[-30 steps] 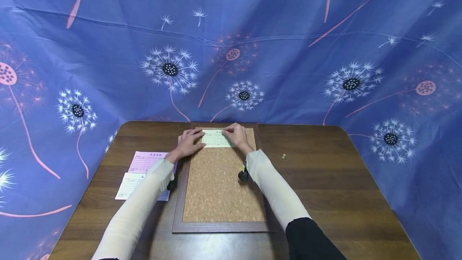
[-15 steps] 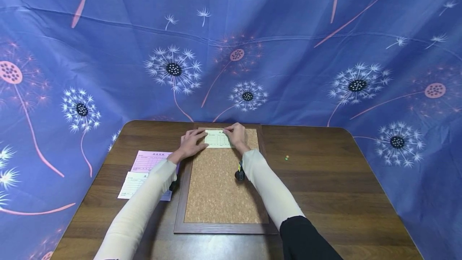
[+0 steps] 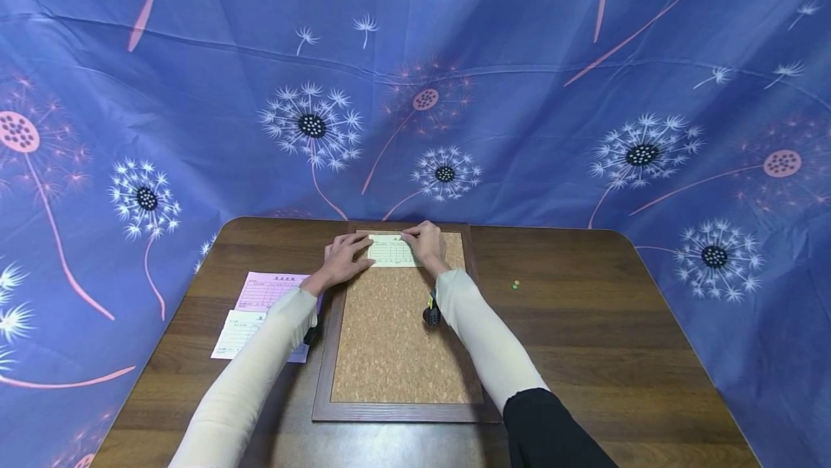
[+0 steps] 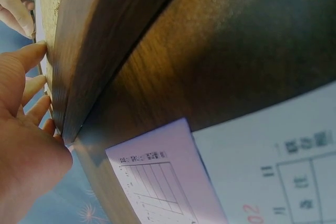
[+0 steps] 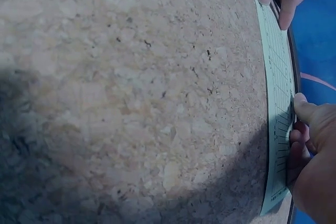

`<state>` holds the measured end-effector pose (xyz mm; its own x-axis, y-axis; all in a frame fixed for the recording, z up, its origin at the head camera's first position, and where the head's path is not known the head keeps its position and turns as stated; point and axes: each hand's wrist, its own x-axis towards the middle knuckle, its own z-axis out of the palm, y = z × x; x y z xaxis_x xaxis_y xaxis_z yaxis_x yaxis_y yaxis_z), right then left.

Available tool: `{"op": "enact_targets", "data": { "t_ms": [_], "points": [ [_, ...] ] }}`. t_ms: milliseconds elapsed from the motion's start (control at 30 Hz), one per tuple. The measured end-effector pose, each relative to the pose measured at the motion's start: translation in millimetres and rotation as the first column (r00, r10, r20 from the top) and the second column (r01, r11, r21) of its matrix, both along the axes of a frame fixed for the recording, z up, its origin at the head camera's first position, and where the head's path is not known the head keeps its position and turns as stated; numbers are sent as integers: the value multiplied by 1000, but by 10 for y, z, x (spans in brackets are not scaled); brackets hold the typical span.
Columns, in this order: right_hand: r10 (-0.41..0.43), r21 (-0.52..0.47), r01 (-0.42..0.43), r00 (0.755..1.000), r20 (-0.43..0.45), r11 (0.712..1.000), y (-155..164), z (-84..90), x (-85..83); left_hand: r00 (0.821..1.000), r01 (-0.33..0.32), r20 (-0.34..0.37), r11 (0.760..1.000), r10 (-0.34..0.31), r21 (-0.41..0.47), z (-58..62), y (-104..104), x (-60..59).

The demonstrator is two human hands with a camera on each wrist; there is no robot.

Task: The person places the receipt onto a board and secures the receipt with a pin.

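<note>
A pale green printed paper slip point(image 3: 392, 254) lies across the top of a framed cork board point(image 3: 399, 338). My left hand point(image 3: 340, 257) rests at the slip's left end, its fingers spread and fingertips touching the edge. At the slip's top edge, towards the right, the thumb and curled fingers of my right hand point(image 3: 428, 246) pinch together. Whatever is between those fingertips is hidden, and the hand covers the slip's right end in the head view. The right wrist view shows the slip point(image 5: 275, 77) flat on the cork, with my right hand point(image 5: 320, 150) over its upper edge.
Left of the board, a pink printed slip point(image 3: 265, 289) lies partly under a white one point(image 3: 236, 334), beneath my left forearm. Two tiny yellow and green pieces point(image 3: 516, 285) sit on the wooden table point(image 3: 584, 352) to the right. A blue dandelion-print cloth point(image 3: 519, 129) hangs behind.
The head view has shifted slightly, moving the scene a little to the right in it. Both hands stay at the same places on the green slip.
</note>
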<state>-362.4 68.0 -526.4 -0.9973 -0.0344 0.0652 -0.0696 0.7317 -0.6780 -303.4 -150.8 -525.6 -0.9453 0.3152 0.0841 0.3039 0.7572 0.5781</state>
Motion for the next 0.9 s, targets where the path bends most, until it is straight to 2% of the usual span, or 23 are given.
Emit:
{"op": "enact_targets", "data": {
  "t_ms": [267,567,767,900],
  "points": [
    [0,-6,0,1000,-10,1000,-8,0,3,999,9,-49,1000,-9,0,-12,5,9],
    [12,6,-12,1000,-27,1000,13,-16,-26,999,20,-46,999,-18,36,-52,0,-22],
    [14,29,-13,999,-34,1000,26,-39,-31,998,26,-51,999,-25,21,-83,-14,-22],
    [16,34,-15,1000,-27,999,13,-25,-42,998,19,-57,1000,-18,25,-63,-16,-11]
  ]
}}
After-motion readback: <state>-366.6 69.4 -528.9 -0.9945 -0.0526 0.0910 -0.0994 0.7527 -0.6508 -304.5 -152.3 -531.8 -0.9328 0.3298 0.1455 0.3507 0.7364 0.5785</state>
